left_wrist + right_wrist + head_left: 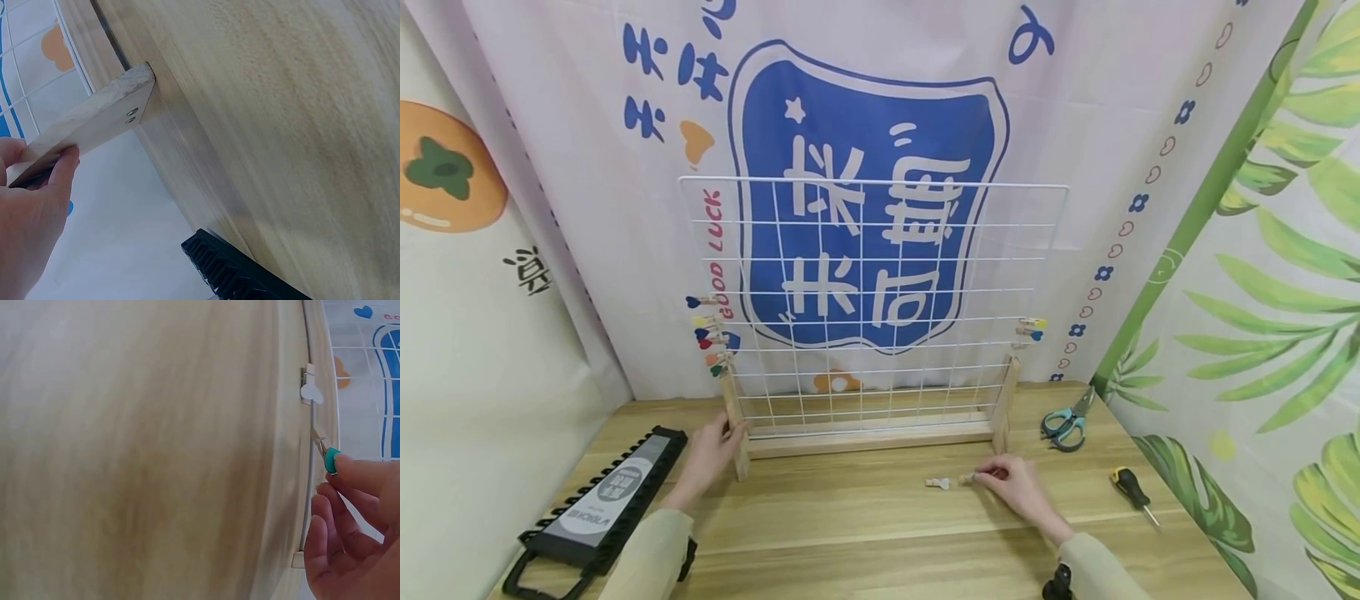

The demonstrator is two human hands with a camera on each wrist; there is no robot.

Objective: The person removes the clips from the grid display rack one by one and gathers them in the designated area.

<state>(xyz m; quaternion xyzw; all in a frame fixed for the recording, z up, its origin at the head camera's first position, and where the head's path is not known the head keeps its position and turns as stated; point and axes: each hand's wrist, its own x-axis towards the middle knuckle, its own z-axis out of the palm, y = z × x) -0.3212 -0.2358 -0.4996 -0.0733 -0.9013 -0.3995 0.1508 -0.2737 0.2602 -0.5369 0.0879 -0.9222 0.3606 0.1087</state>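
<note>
A white wire grid (880, 321) stands upright in a wooden stand (880, 439). My left hand (711, 454) grips the stand's left wooden post (94, 119), thumb on one side and fingers on the other. Between thumb and forefinger, my right hand (1018, 487) pinches a small wooden clothespin (330, 457) with a green heart. Beside it on the table lies another clothespin (937, 483) with a white heart. Several clothespins with coloured hearts hang along the grid's left edge, among them a red-heart clothespin (704, 342). More, including a blue-heart clothespin (1036, 335), are on the right edge.
A black rack with a grey label (617, 487) lies at the left of the wooden table (835, 533). Scissors (1066, 427) and a screwdriver (1131, 492) lie at the right. A printed curtain (1097, 125) hangs close behind the grid.
</note>
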